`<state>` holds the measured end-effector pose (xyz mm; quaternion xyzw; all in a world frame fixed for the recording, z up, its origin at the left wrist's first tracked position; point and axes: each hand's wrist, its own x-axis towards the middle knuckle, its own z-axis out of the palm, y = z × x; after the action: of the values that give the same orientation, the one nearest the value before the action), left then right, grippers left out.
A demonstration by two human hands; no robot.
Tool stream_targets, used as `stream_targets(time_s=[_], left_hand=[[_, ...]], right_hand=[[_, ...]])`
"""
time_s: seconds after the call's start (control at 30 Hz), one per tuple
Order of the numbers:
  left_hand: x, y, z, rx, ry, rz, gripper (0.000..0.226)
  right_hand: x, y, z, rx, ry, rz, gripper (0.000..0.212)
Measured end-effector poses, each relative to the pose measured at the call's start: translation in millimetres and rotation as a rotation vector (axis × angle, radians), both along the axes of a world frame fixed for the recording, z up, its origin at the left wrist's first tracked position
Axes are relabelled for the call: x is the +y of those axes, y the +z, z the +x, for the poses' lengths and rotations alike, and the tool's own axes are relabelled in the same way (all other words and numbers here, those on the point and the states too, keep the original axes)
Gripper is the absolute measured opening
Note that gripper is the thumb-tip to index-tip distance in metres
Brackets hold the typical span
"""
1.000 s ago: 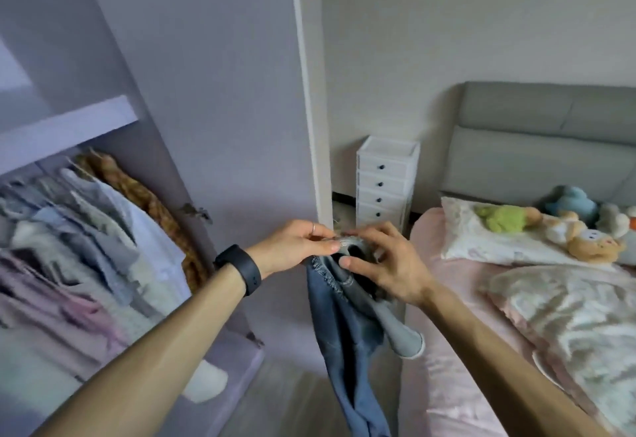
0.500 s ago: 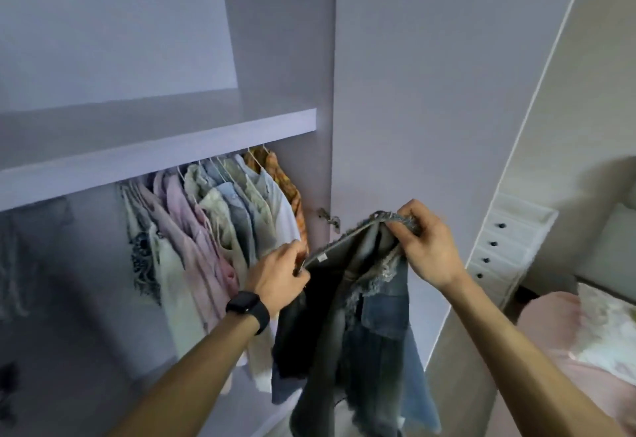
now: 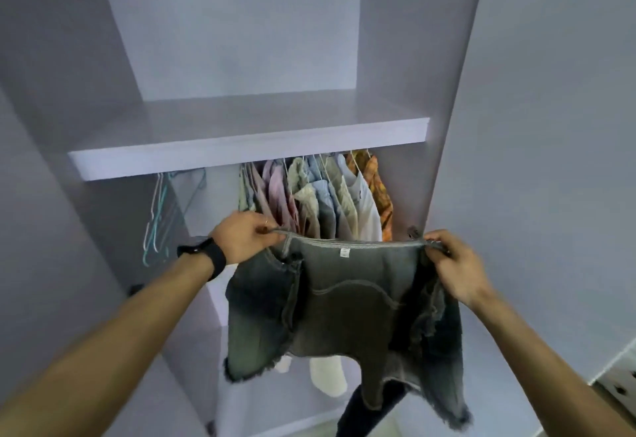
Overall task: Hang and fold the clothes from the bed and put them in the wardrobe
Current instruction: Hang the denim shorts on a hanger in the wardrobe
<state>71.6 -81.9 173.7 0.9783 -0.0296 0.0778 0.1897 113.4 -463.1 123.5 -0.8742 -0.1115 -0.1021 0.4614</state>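
Before the wardrobe (image 3: 247, 158), the denim garment (image 3: 344, 299), previously bunched, was held spread, its top edge pinched by the left hand (image 3: 244, 237) and right hand (image 3: 454, 264), apart; hanging was judged next.

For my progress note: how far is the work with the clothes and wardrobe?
Done: hung clothes crowd the right side under the shelf. In hand: left hand and right hand pinch a denim garment by its top edge, not yet hung. Left: hang it; spare hangers wait at left. The bed is out of view.
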Motion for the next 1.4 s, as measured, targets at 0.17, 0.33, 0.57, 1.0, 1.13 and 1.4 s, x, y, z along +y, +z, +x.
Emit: stream_targets(time_s=[0.17,0.33,0.57,1.0,1.13,1.4], left_hand=[[-1,0,-20,-0.081,0.18,-0.257,0.021],[-10,-14,-43,0.211,0.295,-0.329,0.014],[-19,-50,-97,0.685,0.343,-0.784,0.034],[24,-38,-169,0.516,0.277,-0.842,0.038],[28,-45,-174,0.191,0.425,-0.41,0.031],[14,-48,-160,-0.233,0.434,-0.507,0.032]], right_hand=[[16,-7,23,-0.051,0.216,-0.154,0.019],[36,-24,51,-0.013,0.332,-0.249,0.022],[83,-28,54,0.456,0.375,0.203,0.015],[130,-22,17,0.152,0.533,0.031,0.012],[139,-19,9,0.13,0.64,-0.064,0.02],[179,-12,-22,-0.155,0.757,-0.144,0.021]])
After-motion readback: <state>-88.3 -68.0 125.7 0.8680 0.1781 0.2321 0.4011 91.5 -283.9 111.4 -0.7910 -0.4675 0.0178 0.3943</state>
